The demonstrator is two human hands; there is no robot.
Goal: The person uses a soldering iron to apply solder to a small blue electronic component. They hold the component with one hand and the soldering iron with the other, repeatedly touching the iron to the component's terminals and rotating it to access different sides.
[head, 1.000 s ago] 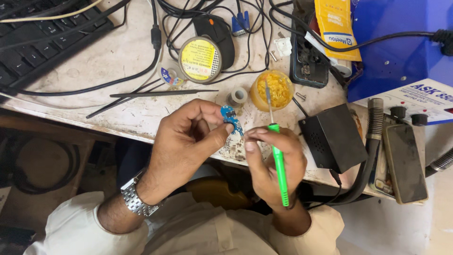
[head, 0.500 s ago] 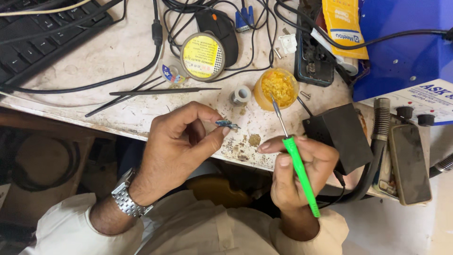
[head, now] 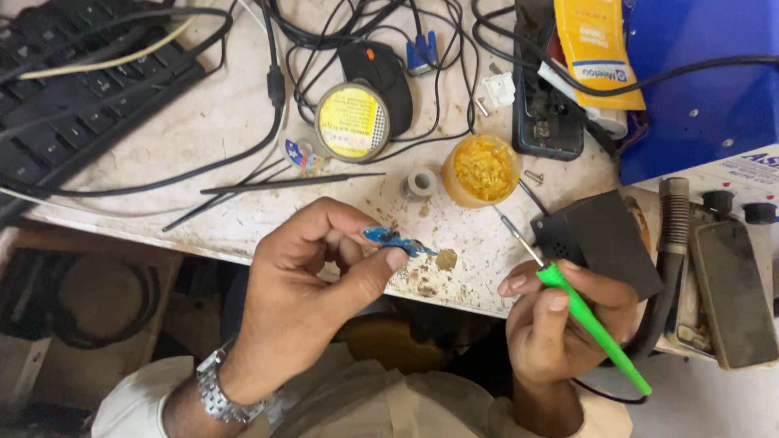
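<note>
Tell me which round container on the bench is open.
The amber jar of yellow paste, beside the black box; the yellow-labelled tin left of it is lidded.

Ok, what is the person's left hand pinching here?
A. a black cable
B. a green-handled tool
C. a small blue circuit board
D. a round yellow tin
C: the left hand pinches a small blue circuit board between thumb and fingers at the table edge, while the green-handled tool is in the right hand.
</note>
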